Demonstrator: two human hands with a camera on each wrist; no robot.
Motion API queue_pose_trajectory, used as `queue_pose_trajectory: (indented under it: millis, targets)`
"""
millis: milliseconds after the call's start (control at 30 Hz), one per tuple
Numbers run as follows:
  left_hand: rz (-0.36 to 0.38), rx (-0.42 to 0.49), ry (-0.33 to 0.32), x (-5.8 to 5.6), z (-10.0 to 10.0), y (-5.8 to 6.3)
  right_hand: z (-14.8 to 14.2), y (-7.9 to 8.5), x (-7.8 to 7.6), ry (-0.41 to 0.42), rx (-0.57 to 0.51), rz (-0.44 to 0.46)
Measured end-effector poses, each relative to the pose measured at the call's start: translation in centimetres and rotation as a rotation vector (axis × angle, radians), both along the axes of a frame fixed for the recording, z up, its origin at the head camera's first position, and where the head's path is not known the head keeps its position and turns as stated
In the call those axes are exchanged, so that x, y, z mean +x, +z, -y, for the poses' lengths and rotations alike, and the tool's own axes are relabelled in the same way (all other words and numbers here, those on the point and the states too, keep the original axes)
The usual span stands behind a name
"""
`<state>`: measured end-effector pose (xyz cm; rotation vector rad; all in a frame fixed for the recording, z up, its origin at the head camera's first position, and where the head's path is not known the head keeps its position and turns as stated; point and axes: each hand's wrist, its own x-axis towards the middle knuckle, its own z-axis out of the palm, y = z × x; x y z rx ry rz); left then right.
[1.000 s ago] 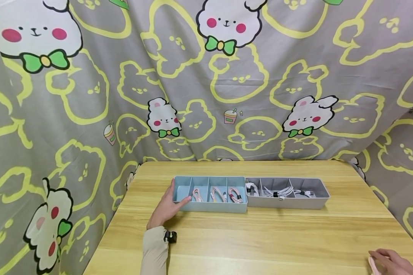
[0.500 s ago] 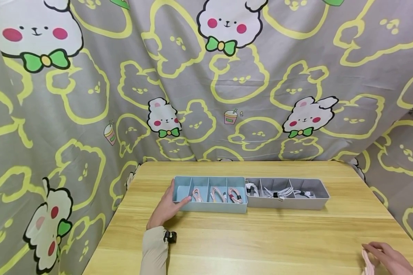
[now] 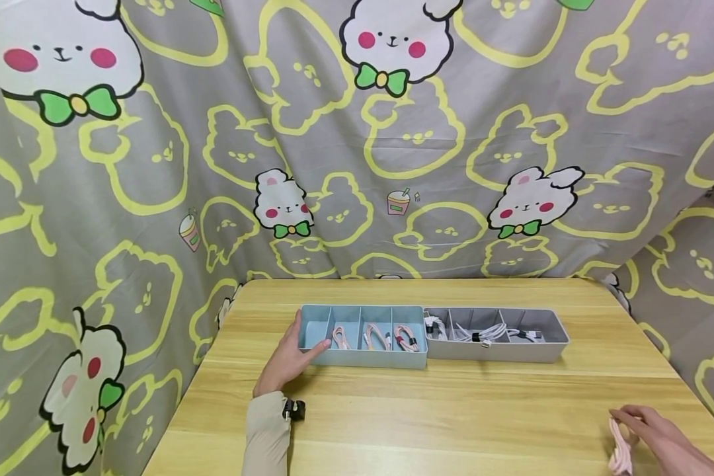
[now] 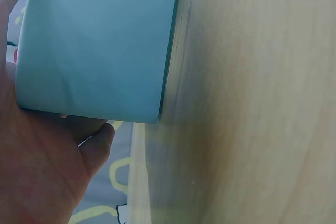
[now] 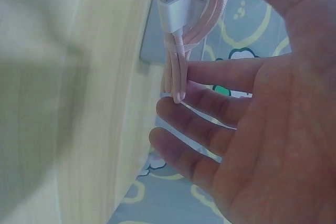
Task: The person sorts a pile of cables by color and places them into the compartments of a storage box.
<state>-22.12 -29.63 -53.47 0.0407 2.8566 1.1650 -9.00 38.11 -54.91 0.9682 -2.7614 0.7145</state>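
My left hand grips the left end of a blue divided storage box, its thumb over the front rim. In the left wrist view the box's wall fills the upper left, with the hand around its end. At the lower right of the head view, my right hand holds a coiled pink charging cable above the table. The right wrist view shows its USB plug and a thin tie round the coil; the other fingers extend beneath. Coiled pink cables lie in three of the blue box's compartments.
A grey divided box stands end to end with the blue one and contains bundled white cables. Both sit towards the back of the wooden table. A patterned curtain hangs behind and at the sides.
The right hand has moved left and a little away from the lower right corner, bringing more of the pink cable into view. The left hand and both boxes have stayed still.
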Motion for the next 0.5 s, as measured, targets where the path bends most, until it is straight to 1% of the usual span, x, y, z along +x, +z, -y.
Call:
queue_pose_trajectory:
  millis: [33,67,167,267,367,500]
  targets:
    - [0.000,-0.001,-0.001,0.0,0.0,0.0,0.2,0.1,0.1,-0.006,0.009,-0.064]
    - [-0.001,-0.001,-0.002,0.0,0.0,0.0,0.5,0.3,0.2,-0.026,0.032,-0.090]
    - [-0.005,-0.001,-0.007,-0.1,0.0,0.0,1.7,1.3,0.5,-0.067,0.050,-0.148]
    - [-0.007,0.004,-0.009,-0.1,0.1,-0.1,2.9,2.2,0.5,-0.075,0.039,-0.192]
    - [-0.007,0.005,-0.007,-0.1,0.0,-0.1,3.9,3.0,0.3,-0.099,0.051,-0.203]
    - [-0.003,0.006,-0.005,-0.1,0.0,-0.1,5.1,4.0,0.3,-0.200,0.137,-0.136]
